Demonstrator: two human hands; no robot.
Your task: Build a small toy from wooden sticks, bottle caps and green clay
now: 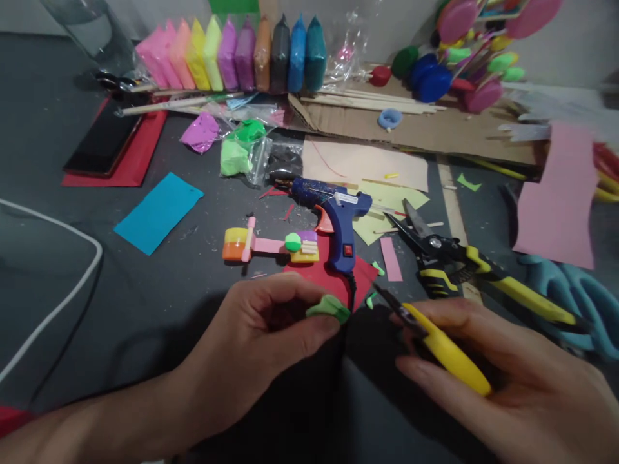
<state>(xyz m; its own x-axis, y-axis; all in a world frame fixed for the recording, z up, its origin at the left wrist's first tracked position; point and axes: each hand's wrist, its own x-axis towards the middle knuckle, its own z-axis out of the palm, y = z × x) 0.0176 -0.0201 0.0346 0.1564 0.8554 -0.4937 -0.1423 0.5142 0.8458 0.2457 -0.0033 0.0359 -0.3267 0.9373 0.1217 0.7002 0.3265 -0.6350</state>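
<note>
My left hand pinches a small light-green piece, folded or layered, between thumb and fingers. I cannot tell whether it is paper or foam. In my right hand is a pair of scissors with yellow handles, the dark blades pointing up and left toward the green piece but apart from it. A blue glue gun lies just beyond my hands, partly over red paper. Left of it sits a small model of pink, yellow, orange and purple parts. Green scraps lie between my hands.
Pliers with yellow-black handles and blue-handled scissors lie at right, near pink paper. Coloured clay packets line the back beside cardboard. A phone, blue paper and white cable are at left.
</note>
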